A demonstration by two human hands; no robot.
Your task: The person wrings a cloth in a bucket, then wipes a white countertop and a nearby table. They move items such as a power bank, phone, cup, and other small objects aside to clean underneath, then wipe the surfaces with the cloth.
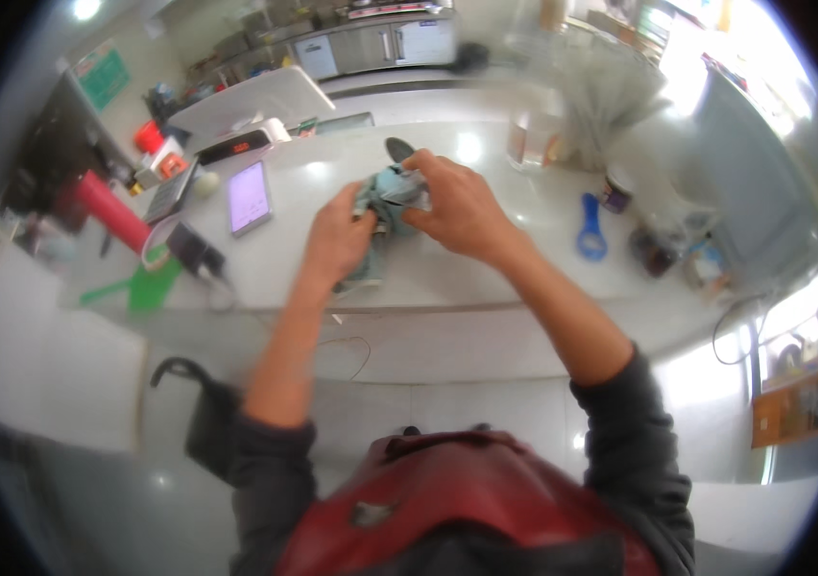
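Note:
My left hand [337, 234] grips a grey-green cloth [366, 272] whose loose end hangs towards the counter's front edge. My right hand [463, 205] is closed with thumb and fingers around a small light-blue and silvery object [399, 186], which is pressed against the cloth. Fingers and cloth cover much of this object, so its kind is unclear. Just beyond the right fingertips a dark oval piece [399, 149] shows; whether it is joined to the held object I cannot tell. Both hands are over the white countertop [445, 281].
Left on the counter are a lit smartphone [249, 198], a calculator [173, 193], a red cylinder [114, 212] and a green plastic paddle [153, 282]. To the right are a blue plastic tool with a ring end [591, 230], a lidded jar [616, 191] and a clear container [533, 137].

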